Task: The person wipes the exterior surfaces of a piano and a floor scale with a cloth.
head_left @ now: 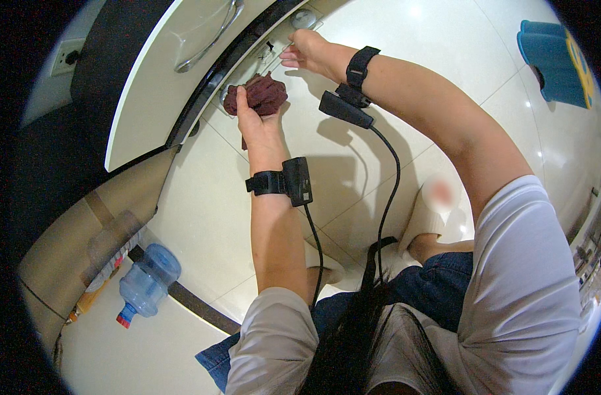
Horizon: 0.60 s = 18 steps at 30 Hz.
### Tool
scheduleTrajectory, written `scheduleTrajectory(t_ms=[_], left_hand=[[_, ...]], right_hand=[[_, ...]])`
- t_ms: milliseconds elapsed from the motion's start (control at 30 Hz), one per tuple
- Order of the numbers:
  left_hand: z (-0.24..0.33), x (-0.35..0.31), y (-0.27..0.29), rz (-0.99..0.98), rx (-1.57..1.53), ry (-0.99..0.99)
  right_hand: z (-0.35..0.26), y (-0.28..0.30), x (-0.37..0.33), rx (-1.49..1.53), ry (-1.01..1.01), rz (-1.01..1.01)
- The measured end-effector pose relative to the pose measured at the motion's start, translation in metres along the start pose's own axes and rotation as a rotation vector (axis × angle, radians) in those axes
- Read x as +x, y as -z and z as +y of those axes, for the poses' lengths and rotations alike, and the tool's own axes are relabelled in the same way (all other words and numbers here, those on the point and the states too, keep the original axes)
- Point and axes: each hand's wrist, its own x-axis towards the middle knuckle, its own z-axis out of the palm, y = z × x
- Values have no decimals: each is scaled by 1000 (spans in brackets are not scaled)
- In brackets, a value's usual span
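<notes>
A crumpled maroon cloth (266,94) is bunched up in my left hand (257,128). The thumb lies over the cloth and the other fingers are hidden beneath it. Farther forward and to the right, my right hand (305,54) has its fingers apart, pointing left, with nothing visible in them. Those fingertips are beside a low, pale glossy surface (255,64) along the foot of the cabinet, where a few small dark marks or bits show. Just beyond the right hand is a round silvery piece (303,19).
A white cabinet front (149,92) with a curved metal handle (205,46) rises at the left. On the left lies a blue water jug (149,280) with a red-tipped cap. A blue plastic stool (555,62) stands at the far right. My slippered foot (425,210) rests on the tiles.
</notes>
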Motion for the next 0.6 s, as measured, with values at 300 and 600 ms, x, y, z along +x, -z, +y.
scheduleTrajectory(t_ms=[300, 600], left_hand=[[4, 12, 0, -59, -37, 16], [12, 18, -6, -58, -7, -2]], right_hand=[[-2, -4, 4, 39, 30, 8], [-5, -13, 6, 63, 58, -18]])
